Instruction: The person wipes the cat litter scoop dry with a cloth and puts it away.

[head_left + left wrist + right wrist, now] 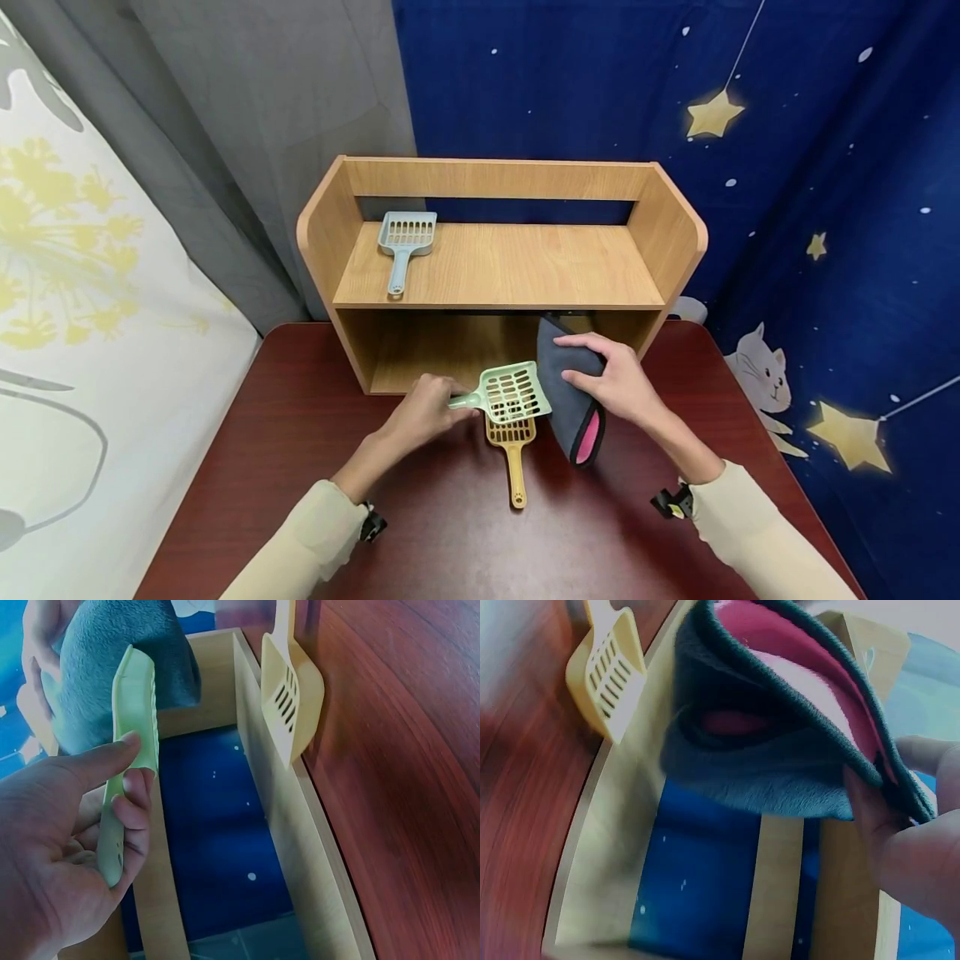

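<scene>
My left hand [431, 407] grips a pale green litter scoop [487, 398] by its handle, its slotted head pointing right. In the left wrist view, the thumb [112, 761] lies along the scoop near where head and handle meet. My right hand [621, 379] pinches a dark grey cloth pouch [564, 379] with black edging; its pink lining [810, 671] shows through the open end. The scoop head is beside or touching the pouch; I cannot tell which. Below the green scoop, a yellow litter scoop [515, 471] has its handle toward me and its head partly covered.
A two-level wooden shelf [495, 267] stands at the back of the dark red table [300, 467]. On its upper board, at the left, is a grey-blue litter scoop [401, 258]. Behind hang grey and starry blue curtains [525, 83]; a white patterned cloth [97, 333] hangs at left.
</scene>
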Demonstrator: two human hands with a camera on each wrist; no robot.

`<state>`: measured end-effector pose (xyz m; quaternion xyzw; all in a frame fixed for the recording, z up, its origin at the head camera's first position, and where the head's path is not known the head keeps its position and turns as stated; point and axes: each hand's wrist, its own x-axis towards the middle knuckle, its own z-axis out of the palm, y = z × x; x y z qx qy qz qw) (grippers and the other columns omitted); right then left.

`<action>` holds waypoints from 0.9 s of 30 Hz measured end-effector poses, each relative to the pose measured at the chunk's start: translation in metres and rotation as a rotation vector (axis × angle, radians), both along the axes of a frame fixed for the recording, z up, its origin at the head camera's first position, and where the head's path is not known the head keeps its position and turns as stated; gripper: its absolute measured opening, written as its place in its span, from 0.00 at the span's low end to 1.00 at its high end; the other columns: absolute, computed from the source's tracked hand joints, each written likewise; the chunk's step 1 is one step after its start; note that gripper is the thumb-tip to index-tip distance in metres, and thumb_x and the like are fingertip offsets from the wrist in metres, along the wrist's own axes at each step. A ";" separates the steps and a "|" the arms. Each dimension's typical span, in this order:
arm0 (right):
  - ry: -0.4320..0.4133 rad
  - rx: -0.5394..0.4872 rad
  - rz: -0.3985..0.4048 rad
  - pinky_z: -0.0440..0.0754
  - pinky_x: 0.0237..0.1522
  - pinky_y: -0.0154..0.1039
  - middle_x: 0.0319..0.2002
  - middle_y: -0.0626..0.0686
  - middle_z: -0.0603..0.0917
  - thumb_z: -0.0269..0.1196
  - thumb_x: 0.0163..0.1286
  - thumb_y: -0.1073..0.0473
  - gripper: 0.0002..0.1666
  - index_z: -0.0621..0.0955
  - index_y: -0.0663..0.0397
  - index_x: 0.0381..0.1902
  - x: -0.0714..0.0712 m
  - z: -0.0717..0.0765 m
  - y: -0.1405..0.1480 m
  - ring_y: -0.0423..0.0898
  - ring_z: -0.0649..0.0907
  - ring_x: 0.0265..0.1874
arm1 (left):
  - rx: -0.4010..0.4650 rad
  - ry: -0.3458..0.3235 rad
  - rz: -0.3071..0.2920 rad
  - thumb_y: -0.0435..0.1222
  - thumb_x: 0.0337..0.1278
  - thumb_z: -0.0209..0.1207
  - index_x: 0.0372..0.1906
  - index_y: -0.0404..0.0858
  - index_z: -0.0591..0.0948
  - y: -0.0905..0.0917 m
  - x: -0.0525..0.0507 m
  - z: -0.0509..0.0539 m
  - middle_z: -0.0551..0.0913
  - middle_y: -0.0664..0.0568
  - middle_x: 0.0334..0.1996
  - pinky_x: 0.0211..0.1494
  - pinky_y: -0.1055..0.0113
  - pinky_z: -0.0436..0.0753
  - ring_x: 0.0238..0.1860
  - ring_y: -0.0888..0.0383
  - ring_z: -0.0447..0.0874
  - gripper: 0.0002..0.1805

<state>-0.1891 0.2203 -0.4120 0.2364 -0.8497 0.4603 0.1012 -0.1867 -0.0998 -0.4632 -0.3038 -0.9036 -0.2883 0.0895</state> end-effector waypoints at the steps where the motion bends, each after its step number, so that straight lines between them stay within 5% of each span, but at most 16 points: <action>1: -0.004 0.017 0.000 0.76 0.56 0.29 0.56 0.51 0.89 0.77 0.61 0.68 0.28 0.88 0.48 0.59 0.000 -0.001 -0.005 0.48 0.85 0.56 | -0.002 0.000 -0.001 0.33 0.50 0.80 0.38 0.33 0.92 0.001 0.000 0.000 0.92 0.48 0.31 0.33 0.66 0.84 0.29 0.60 0.87 0.10; 9: -0.032 0.129 -0.018 0.83 0.46 0.42 0.52 0.52 0.91 0.80 0.57 0.66 0.27 0.90 0.46 0.55 0.001 -0.016 -0.048 0.49 0.87 0.46 | -0.006 0.006 0.000 0.34 0.50 0.80 0.35 0.36 0.92 0.015 0.001 0.002 0.91 0.52 0.28 0.31 0.65 0.81 0.27 0.61 0.83 0.09; 14: -0.056 0.103 -0.029 0.83 0.48 0.41 0.53 0.51 0.91 0.80 0.57 0.65 0.26 0.91 0.45 0.55 0.001 -0.021 -0.064 0.49 0.87 0.49 | -0.010 0.001 -0.016 0.35 0.52 0.79 0.38 0.35 0.93 0.023 0.001 0.003 0.92 0.51 0.31 0.33 0.66 0.82 0.30 0.61 0.86 0.10; 27: -0.076 0.110 -0.045 0.83 0.46 0.40 0.52 0.53 0.91 0.80 0.58 0.64 0.24 0.91 0.45 0.53 0.000 -0.024 -0.062 0.49 0.87 0.47 | 0.001 -0.030 -0.054 0.35 0.55 0.78 0.40 0.33 0.92 0.027 0.003 0.002 0.92 0.48 0.34 0.35 0.68 0.83 0.32 0.58 0.89 0.11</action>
